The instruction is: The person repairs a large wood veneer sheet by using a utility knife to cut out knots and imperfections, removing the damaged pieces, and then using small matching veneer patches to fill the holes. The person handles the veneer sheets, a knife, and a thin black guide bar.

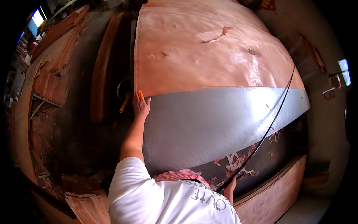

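Note:
A large reddish wood veneer sheet [201,56] lies on a grey metal tabletop [194,127], leaving the near part of the metal bare. My left hand [141,105] rests at the sheet's near left corner, on the table's left edge. Its fingers are stretched out, with orange covers on some of them, and the thumb stands apart. Low at the right, my right hand [231,187] is closed round the lower end of a long thin black rod [269,128]. The rod slants up across the metal, its tip near the sheet's right edge. My body partly hides this hand.
A torn veneer scrap [212,36] lies on the sheet. Veneer shreds [238,162] litter the floor beneath the table's near edge. Stacked veneer [272,186] stands at the lower right, with more veneer [56,84] at the left. A yellow handle [123,104] sits beside the table.

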Demonstrator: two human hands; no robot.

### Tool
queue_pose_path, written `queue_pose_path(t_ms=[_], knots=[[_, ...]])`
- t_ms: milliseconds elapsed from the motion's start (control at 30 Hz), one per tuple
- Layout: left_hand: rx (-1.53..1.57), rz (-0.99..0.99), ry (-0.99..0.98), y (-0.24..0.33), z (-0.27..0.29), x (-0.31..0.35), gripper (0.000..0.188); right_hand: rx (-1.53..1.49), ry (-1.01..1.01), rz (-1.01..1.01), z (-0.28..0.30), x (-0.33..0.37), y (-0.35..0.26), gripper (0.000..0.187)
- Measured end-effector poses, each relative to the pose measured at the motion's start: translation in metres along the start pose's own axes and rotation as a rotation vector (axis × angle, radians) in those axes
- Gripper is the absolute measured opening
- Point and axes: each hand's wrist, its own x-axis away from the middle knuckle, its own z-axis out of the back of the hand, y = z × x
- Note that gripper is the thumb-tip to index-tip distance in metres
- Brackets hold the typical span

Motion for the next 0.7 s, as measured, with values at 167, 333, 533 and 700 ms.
queue_pose_path(t_ms=[167, 333, 533, 700], knots=[[-0.107, 0.073, -0.115, 0.003, -0.012, -0.039, 0.069, -0.059, -0.023, -0.026, -0.022, 0.015, -0.011, 0.033], [0.357, 0.206, 0.184, -0.029, -0.03, -0.11, 0.056, -0.06, -0.06, -0.057, -0.039, 0.004, -0.002, 0.034], [0.667, 0.367, 0.01, -0.048, -0.001, -0.172, 0.041, 0.016, -0.069, -0.005, -0.059, 0.009, -0.004, 0.037], [1.355, 0.552, -0.423, -0.064, 0.007, -0.184, 0.032, -0.074, -0.05, -0.019, -0.085, 0.013, -0.021, 0.037]])
